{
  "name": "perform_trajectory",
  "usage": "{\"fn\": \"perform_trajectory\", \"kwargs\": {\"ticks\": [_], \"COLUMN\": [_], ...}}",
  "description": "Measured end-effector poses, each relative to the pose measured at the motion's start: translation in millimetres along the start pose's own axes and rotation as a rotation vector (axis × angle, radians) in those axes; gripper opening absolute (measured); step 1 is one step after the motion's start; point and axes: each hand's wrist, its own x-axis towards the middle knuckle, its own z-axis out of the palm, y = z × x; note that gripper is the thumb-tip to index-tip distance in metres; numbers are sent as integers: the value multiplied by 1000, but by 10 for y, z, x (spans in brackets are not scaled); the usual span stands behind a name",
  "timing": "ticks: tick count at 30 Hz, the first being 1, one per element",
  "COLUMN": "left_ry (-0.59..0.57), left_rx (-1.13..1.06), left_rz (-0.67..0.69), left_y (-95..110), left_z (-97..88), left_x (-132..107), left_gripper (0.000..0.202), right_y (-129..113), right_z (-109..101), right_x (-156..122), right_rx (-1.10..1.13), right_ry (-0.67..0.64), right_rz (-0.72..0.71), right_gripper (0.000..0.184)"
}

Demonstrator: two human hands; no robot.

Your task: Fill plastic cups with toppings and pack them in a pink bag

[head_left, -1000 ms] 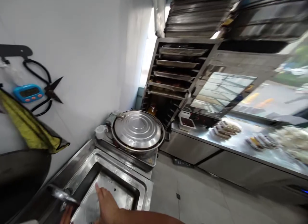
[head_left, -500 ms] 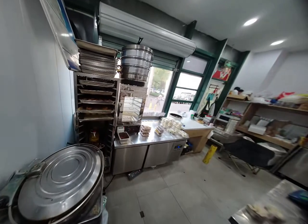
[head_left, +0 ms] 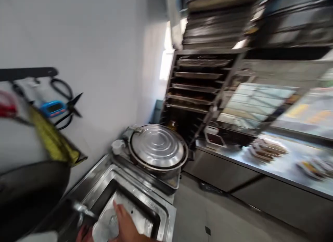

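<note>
At the bottom edge, over a stainless steel sink [head_left: 166, 214], my right hand [head_left: 126, 223] is closed on a whitish, translucent thing [head_left: 104, 228]. Blur hides whether this is a small container or a piece of plastic. To its left, my left hand [head_left: 84, 234] shows only in part, close against the same whitish thing. Its fingers are smeared and cut off by the frame, so its grip cannot be made out. Just above that hand, a metal tap [head_left: 83, 210] reaches over the sink basin.
Beyond the sink stands a large pot with a round metal lid [head_left: 158, 146]. Scissors [head_left: 71, 105] and a blue timer [head_left: 53, 108] hang on the left wall above a dark wok [head_left: 33, 183]. A tray rack [head_left: 197, 80] and steel counter [head_left: 234, 158] stand behind.
The view has swung left and down, bringing the sink, tap and wall rail into sight. Both hands, absent before, now appear with the whitish thing.
</note>
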Motion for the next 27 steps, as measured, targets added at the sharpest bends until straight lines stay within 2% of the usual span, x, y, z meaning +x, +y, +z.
{"fn": "perform_trajectory", "kwargs": {"ticks": [1,3,6,13,18,27], "left_ry": [-6,-48,-74,-59,-49,-69], "left_rx": [-3,-39,-102,-132,-146,-171], "left_rz": [-64,-159,-217,-242,-257,-264], "left_y": [-207,-459,-584,-703,-673,-637], "left_z": [-113,-201,-147,-61,-71,-62], "left_x": [-34,-104,-118,-63,-92,-113], "left_gripper": [29,39,54,58,59,59], "right_y": [20,38,5,-25,-2,-42], "right_z": [72,141,137,206,253,250], "right_x": [-2,-37,-76,-25,-34,-33], "right_rx": [4,-4,-8,2,4,8], "right_ry": [-17,-21,-22,-34,-40,-49], "right_rz": [22,51,24,-36,-53,-37], "right_gripper": [131,134,129,128,132,128]}}
